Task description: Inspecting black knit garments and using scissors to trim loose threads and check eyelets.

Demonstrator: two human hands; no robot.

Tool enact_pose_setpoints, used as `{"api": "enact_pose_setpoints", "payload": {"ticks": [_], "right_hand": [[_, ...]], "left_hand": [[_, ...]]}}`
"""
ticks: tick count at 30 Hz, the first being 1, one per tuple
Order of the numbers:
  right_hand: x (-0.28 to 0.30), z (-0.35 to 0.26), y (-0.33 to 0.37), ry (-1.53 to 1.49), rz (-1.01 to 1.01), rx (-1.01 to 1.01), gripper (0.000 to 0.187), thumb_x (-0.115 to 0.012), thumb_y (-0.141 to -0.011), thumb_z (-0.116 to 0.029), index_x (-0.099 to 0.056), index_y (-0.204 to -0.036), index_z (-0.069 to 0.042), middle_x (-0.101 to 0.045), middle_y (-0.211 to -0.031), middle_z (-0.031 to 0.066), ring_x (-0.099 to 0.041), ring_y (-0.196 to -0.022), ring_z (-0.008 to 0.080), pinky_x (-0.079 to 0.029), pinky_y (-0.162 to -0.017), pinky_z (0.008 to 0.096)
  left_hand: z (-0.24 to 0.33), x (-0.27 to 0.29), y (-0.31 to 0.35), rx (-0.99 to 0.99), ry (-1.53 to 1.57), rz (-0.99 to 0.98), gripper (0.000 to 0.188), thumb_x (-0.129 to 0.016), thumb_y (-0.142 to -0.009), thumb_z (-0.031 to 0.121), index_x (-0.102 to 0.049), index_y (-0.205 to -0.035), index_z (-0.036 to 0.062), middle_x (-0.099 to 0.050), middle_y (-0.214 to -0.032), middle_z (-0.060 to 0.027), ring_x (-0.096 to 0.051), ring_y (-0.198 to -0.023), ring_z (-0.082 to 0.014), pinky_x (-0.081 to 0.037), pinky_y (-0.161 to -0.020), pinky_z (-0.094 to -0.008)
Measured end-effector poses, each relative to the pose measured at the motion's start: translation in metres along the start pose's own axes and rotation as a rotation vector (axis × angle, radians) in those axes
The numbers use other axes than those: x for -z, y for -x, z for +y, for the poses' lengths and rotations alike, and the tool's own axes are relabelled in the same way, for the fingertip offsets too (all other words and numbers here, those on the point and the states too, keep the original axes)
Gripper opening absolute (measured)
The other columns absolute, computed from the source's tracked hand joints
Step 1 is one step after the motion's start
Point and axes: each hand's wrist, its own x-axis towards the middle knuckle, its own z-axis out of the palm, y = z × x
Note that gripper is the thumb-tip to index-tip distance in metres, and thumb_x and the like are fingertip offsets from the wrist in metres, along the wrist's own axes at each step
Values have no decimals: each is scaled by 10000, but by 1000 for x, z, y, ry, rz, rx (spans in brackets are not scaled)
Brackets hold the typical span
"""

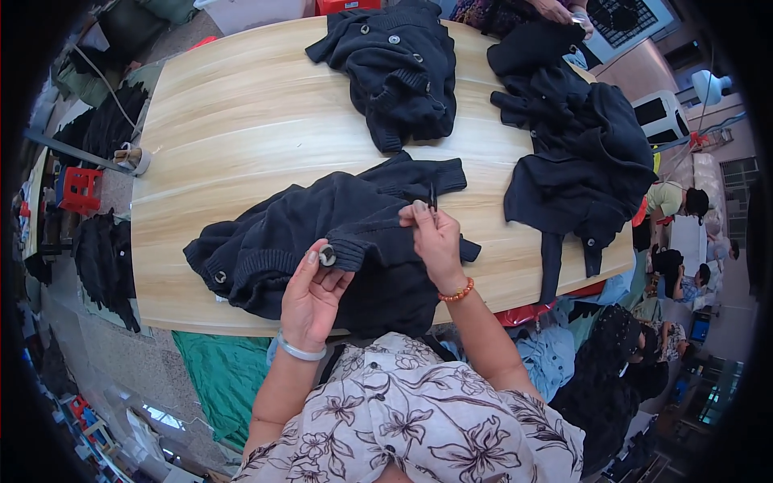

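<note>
A dark navy knitted cardigan (314,209) lies bunched on the near part of the table. My left hand (310,302) is closed on its ribbed edge, thumb beside a large pale-and-dark button (326,256). To the right, my right hand (436,245) is raised over the garment, fingers pinched together. A small dark tool with slim pointed tips, like thread snips (433,199), stands up out of that hand; most of it is hidden by the fingers. Another button (221,277) shows at the cardigan's left end.
More dark cardigans lie on the wooden table (217,121): one at the far middle (403,72), others heaped at the right (584,153). At the far right corner another person's hands (568,12) work. A white cup of tools (133,158) sits by the left edge.
</note>
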Motion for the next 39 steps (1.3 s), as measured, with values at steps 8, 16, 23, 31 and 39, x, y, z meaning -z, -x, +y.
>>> {"api": "enact_pose_setpoints", "payload": {"ticks": [8, 16, 23, 31, 39], "right_hand": [[-27, -44, 37, 565, -229, 663, 558, -857, -705, -161, -643, -1213, -77, -638, -1108, 107, -692, -855, 230, -561, -711, 295], [-17, -32, 26, 369, -289, 418, 199, -657, -834, 80, -718, -1006, -1, -668, -841, 80, -639, -749, 111, -485, -668, 210], [0, -18, 9, 160, -83, 164, 212, -630, -972, -160, -686, -880, 23, -639, -778, 21, -512, -680, 33, -419, -581, 206], [-22, -36, 29, 573, -272, 573, 474, -837, -702, -86, -675, -1148, -83, -634, -1130, 107, -684, -922, 239, -572, -728, 308], [-25, -25, 24, 592, -284, 558, 369, -732, -700, 45, -718, -1042, -91, -658, -1051, 79, -696, -795, 218, -566, -654, 276]], "left_hand": [[-6, -6, -5, -29, -73, 43, 274, -515, -1024, 208, -600, -1244, 69, -697, -1085, -68, -681, -977, -191, -535, -918, -382], [-18, -6, -3, -29, -134, 14, 268, -518, -1024, 203, -595, -1233, 53, -687, -1131, -88, -679, -1004, -203, -518, -956, -372], [-15, -8, -6, -50, -115, 16, 262, -514, -1022, 204, -607, -1225, 66, -705, -1115, -117, -685, -1030, -233, -513, -972, -394], [-18, -7, -13, -36, -115, -32, 269, -529, -1022, 212, -598, -1223, 49, -692, -1117, -95, -678, -999, -193, -525, -917, -346], [-20, -20, -8, -72, -224, -6, 301, -515, -1027, 196, -576, -1272, 33, -683, -1120, -93, -685, -974, -176, -553, -879, -318]]}}
